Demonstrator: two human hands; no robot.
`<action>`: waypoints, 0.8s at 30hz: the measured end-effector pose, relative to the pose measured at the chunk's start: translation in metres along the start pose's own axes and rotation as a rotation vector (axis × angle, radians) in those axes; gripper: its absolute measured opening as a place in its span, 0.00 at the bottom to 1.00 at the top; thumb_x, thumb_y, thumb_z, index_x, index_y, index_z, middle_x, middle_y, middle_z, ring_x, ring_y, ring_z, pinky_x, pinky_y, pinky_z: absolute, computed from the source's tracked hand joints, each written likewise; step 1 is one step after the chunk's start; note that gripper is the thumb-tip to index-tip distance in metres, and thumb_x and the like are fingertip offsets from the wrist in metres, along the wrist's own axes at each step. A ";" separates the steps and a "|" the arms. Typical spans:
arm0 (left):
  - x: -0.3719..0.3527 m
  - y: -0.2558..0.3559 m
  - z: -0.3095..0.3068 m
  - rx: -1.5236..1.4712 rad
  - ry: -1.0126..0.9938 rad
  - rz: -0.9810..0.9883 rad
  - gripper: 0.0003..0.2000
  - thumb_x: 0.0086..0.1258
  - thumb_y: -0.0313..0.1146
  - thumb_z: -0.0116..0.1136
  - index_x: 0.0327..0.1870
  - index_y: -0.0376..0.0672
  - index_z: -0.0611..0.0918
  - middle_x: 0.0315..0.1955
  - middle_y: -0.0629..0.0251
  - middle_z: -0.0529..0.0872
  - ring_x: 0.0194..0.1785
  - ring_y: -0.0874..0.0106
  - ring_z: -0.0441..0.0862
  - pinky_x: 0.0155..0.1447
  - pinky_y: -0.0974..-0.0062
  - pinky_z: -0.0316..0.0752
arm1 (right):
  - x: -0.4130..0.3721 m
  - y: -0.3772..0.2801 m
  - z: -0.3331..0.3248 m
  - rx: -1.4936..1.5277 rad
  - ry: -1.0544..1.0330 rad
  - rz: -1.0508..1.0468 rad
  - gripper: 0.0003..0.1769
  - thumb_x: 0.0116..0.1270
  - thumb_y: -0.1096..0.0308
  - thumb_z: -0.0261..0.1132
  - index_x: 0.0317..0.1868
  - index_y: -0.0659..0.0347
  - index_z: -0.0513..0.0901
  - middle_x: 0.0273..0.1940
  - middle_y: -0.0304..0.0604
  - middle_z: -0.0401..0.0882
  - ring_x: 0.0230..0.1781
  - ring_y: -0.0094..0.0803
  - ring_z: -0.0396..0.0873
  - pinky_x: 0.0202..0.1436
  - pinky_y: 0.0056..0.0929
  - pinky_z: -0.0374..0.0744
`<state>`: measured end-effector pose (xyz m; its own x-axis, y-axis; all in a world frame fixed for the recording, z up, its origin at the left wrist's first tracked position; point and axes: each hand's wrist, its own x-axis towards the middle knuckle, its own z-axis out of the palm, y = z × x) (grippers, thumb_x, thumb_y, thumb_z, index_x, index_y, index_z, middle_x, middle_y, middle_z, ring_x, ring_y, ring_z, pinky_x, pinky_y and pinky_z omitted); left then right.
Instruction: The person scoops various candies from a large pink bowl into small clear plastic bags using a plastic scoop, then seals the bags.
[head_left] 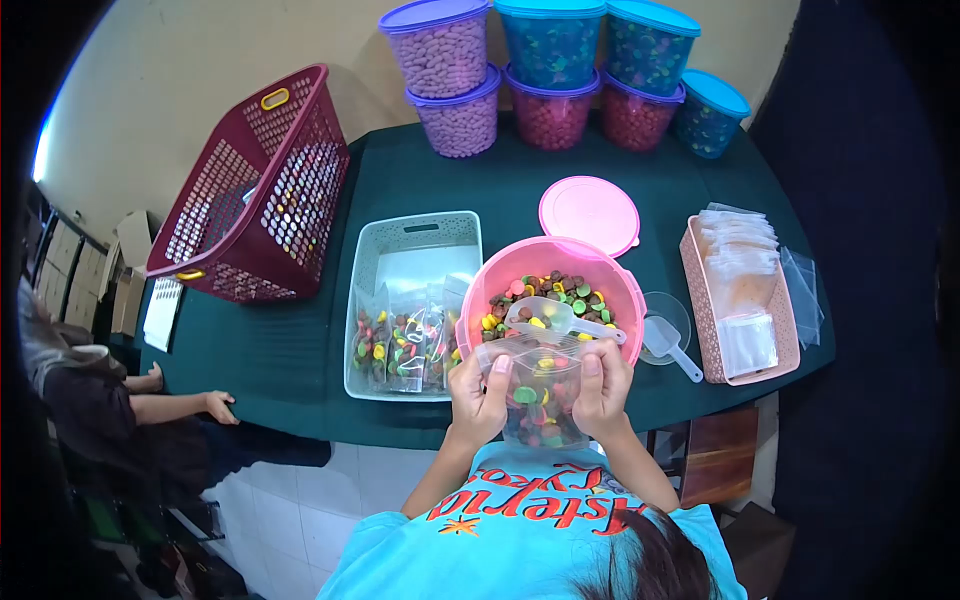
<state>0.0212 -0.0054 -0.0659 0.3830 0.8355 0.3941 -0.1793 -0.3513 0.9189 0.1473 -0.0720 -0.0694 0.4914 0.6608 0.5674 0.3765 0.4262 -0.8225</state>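
A clear zip bag (pixel 545 400) partly filled with colourful candies is stretched between my two hands, just in front of the pink tub (pixel 476 300). My left hand (pixel 480 398) pinches its upper left corner, and my right hand (pixel 604 392) grips the upper right corner. Behind the bag, a clear scoop (pixel 545 314) lies on the brown, green, yellow and pink candies (pixel 580 288) inside the tub. Left of my hands, a pale tray (pixel 352 290) holds several filled bags (pixel 405 345) standing in a row.
A pink basket (pixel 790 350) of flat bags and a second scoop (pixel 672 345) on a round clear dish are at right. Behind the tub lies a pink lid (pixel 590 214). Lidded candy tubs (pixel 555 50) are stacked at the back. A maroon basket (pixel 270 200) stands left, near another person's hand (pixel 220 406).
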 end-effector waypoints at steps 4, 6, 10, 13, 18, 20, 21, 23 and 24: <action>-0.004 0.003 0.002 0.050 0.081 -0.011 0.08 0.66 0.30 0.48 0.32 0.33 0.76 0.15 0.70 0.75 0.18 0.84 0.70 0.22 0.85 0.63 | 0.007 -0.002 -0.005 0.114 -0.173 0.140 0.06 0.64 0.73 0.53 0.30 0.66 0.71 0.16 0.36 0.68 0.14 0.17 0.66 0.18 0.20 0.64; -0.006 0.008 0.000 0.084 0.101 -0.002 0.08 0.66 0.30 0.48 0.32 0.34 0.75 0.15 0.70 0.75 0.17 0.85 0.69 0.22 0.85 0.63 | 0.011 -0.001 -0.005 0.105 -0.222 0.153 0.05 0.63 0.73 0.53 0.30 0.66 0.71 0.16 0.36 0.68 0.14 0.17 0.65 0.18 0.20 0.63; -0.014 0.001 0.009 -0.008 0.152 -0.101 0.06 0.66 0.29 0.49 0.33 0.35 0.75 0.16 0.71 0.75 0.19 0.86 0.70 0.23 0.87 0.63 | 0.016 0.004 -0.008 0.025 -0.229 0.056 0.05 0.63 0.74 0.53 0.30 0.65 0.71 0.15 0.35 0.68 0.12 0.16 0.65 0.17 0.18 0.62; -0.015 -0.003 0.011 -0.254 0.159 -0.211 0.05 0.65 0.28 0.50 0.36 0.35 0.75 0.19 0.69 0.78 0.23 0.84 0.74 0.26 0.86 0.68 | 0.018 0.004 -0.010 0.050 -0.239 0.095 0.05 0.63 0.74 0.54 0.29 0.65 0.71 0.15 0.35 0.68 0.12 0.15 0.65 0.17 0.17 0.62; -0.011 0.003 0.016 -0.217 0.104 -0.207 0.07 0.64 0.28 0.52 0.34 0.33 0.78 0.24 0.64 0.81 0.26 0.80 0.78 0.29 0.83 0.73 | 0.013 0.007 -0.011 0.138 -0.254 0.229 0.05 0.63 0.73 0.54 0.29 0.64 0.71 0.17 0.33 0.69 0.15 0.13 0.66 0.17 0.17 0.62; -0.011 0.002 0.017 -0.213 0.111 -0.242 0.06 0.61 0.27 0.56 0.32 0.32 0.80 0.25 0.63 0.82 0.26 0.79 0.78 0.27 0.83 0.73 | 0.012 0.011 -0.012 0.323 -0.250 0.248 0.04 0.63 0.72 0.55 0.31 0.64 0.72 0.20 0.32 0.71 0.17 0.13 0.67 0.18 0.15 0.64; -0.011 0.002 0.016 -0.215 0.106 -0.241 0.06 0.61 0.27 0.56 0.32 0.32 0.80 0.25 0.63 0.82 0.26 0.79 0.78 0.27 0.83 0.73 | 0.013 0.010 -0.011 0.321 -0.245 0.245 0.04 0.63 0.72 0.55 0.31 0.64 0.72 0.20 0.32 0.71 0.17 0.13 0.67 0.18 0.15 0.64; -0.010 0.002 0.014 -0.226 0.097 -0.203 0.05 0.59 0.25 0.56 0.31 0.32 0.80 0.25 0.62 0.82 0.26 0.78 0.79 0.26 0.83 0.74 | 0.014 0.007 -0.009 0.364 -0.274 0.279 0.04 0.60 0.73 0.57 0.34 0.65 0.74 0.24 0.34 0.74 0.21 0.15 0.71 0.23 0.15 0.68; -0.008 0.003 0.013 -0.228 0.089 -0.202 0.05 0.59 0.25 0.56 0.31 0.32 0.80 0.25 0.62 0.82 0.26 0.78 0.79 0.26 0.83 0.74 | 0.016 0.002 -0.010 0.361 -0.267 0.277 0.04 0.60 0.73 0.57 0.34 0.65 0.74 0.24 0.34 0.74 0.21 0.15 0.71 0.23 0.15 0.68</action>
<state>0.0295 -0.0191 -0.0663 0.3525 0.9159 0.1919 -0.3098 -0.0793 0.9475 0.1636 -0.0667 -0.0616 0.2995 0.8931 0.3358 -0.0567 0.3680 -0.9281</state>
